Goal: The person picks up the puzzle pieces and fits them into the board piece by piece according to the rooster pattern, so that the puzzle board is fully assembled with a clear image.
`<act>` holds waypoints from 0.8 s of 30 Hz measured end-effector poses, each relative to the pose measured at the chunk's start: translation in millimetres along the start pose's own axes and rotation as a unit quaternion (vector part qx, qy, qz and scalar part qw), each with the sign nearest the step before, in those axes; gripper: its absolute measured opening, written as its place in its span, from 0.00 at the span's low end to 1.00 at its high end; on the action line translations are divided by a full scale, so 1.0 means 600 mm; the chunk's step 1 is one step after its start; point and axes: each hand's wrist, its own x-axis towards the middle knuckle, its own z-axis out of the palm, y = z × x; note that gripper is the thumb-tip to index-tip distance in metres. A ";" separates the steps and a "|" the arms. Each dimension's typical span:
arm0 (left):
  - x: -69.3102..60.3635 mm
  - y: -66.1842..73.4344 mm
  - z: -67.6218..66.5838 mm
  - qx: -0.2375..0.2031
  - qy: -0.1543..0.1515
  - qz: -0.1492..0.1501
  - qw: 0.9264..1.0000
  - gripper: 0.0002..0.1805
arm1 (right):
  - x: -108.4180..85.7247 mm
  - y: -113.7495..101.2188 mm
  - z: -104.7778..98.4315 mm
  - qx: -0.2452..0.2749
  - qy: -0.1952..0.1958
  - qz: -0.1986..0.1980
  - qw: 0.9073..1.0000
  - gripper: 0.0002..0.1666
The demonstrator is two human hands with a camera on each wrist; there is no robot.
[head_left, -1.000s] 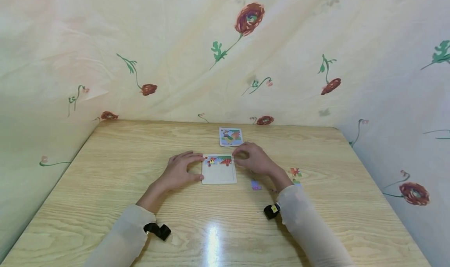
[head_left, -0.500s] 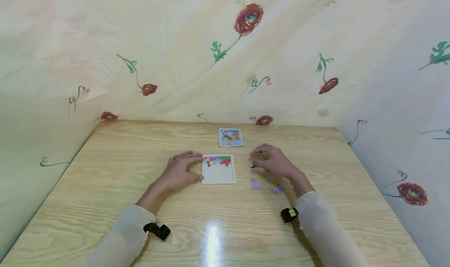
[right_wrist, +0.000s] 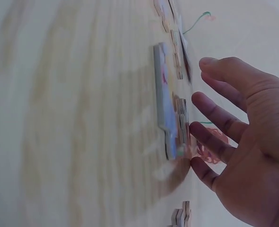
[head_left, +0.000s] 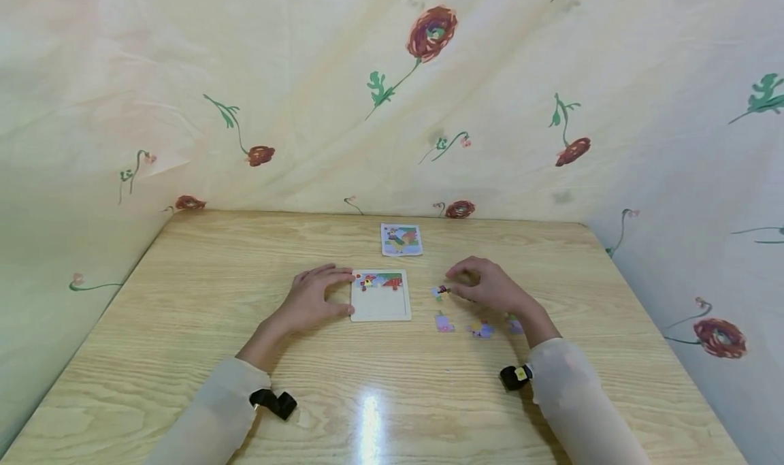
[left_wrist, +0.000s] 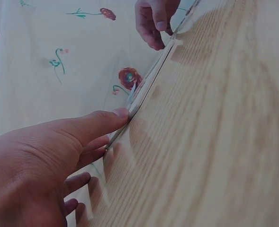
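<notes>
Floral cloth (head_left: 306,77) hangs behind a wooden table (head_left: 245,247). At the frame's centre lies the board (head_left: 380,308), its upper strip filled with picture and the rest bare. The left hand (head_left: 314,298), thumb and fingers spread apart, touches the board's left edge. Right of centre, the right hand (head_left: 488,288) is over the loose pieces (head_left: 445,324), fingers apart, pinching nothing visible. A card (head_left: 401,239) lies above the board. Choosing a piece seems the step in hand; the next move probably calls for a thin-edge pinch, with the board held steady.
</notes>
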 end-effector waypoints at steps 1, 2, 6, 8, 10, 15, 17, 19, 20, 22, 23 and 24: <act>0.000 0.000 0.000 -0.001 0.000 0.000 1.000 0.35 | 0.001 0.001 0.000 -0.001 -0.002 -0.001 1.000 0.16; 0.000 0.000 0.000 -0.001 -0.001 -0.001 1.000 0.35 | 0.002 0.002 0.000 -0.007 -0.003 -0.004 1.000 0.15; 0.000 0.001 -0.001 0.000 0.000 -0.001 1.000 0.35 | 0.005 0.005 0.000 -0.024 -0.007 -0.026 0.999 0.16; 0.001 0.001 -0.002 0.004 0.002 0.003 1.000 0.35 | 0.006 0.005 0.000 -0.040 -0.007 -0.033 0.999 0.15; 0.002 0.001 -0.002 0.006 0.002 0.003 1.000 0.34 | 0.006 0.005 0.000 -0.051 -0.007 -0.030 0.998 0.15; 0.005 0.002 -0.003 0.003 -0.001 -0.004 1.000 0.35 | 0.006 0.007 -0.001 -0.060 -0.009 -0.021 0.998 0.14; 0.006 0.003 -0.004 0.004 -0.001 -0.004 1.000 0.35 | 0.007 0.009 -0.001 -0.064 -0.009 -0.023 0.998 0.14; 0.007 0.004 -0.004 0.003 -0.001 -0.004 1.000 0.35 | 0.009 0.011 -0.001 -0.072 -0.009 -0.026 0.997 0.14; 0.008 0.005 -0.004 0.006 -0.001 -0.002 1.000 0.34 | 0.010 0.012 -0.001 -0.074 -0.009 -0.026 0.997 0.14; 0.009 0.006 -0.005 0.004 -0.002 -0.004 1.000 0.34 | 0.013 0.013 -0.003 -0.075 -0.010 -0.025 0.997 0.14; 0.009 0.007 -0.006 0.002 -0.003 -0.007 1.000 0.34 | 0.014 0.014 -0.003 -0.076 -0.011 -0.025 0.997 0.14; 0.010 0.007 -0.006 0.002 -0.002 -0.006 1.000 0.34 | 0.015 0.014 -0.004 -0.075 -0.013 -0.025 0.997 0.14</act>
